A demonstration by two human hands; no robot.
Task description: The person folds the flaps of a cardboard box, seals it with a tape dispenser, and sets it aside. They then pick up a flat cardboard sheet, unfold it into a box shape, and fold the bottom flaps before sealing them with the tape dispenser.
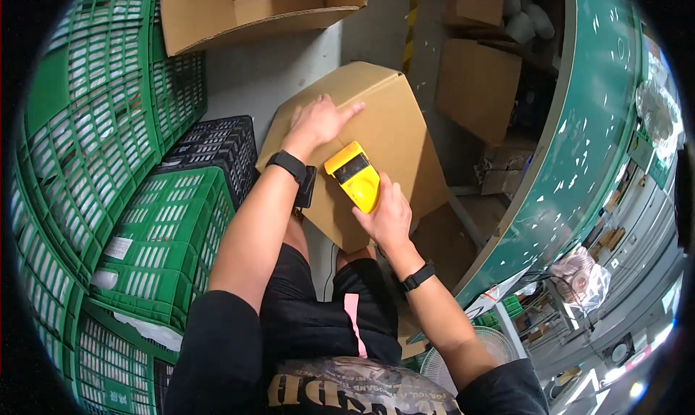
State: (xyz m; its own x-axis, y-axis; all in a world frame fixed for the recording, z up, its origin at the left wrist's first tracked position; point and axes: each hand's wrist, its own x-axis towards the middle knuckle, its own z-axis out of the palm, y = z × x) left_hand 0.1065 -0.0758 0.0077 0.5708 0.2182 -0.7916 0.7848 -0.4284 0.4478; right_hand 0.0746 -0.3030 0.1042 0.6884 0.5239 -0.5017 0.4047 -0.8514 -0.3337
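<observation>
A closed brown cardboard box stands in front of me, its top seam running away from me. My left hand lies on the box's upper left part, thumb stretched out to the right and fingers partly bent over the surface. In my right hand is a yellow tape dispenser with a dark middle section. It rests on or just above the box top, right of my left wrist; I cannot tell whether it touches. My right fingers wrap round its near end.
Green plastic crates are stacked at the left, with a black crate among them. An open carton stands beyond the box. To the right is a green table, with cartons beneath it. A round fan stands near my right elbow.
</observation>
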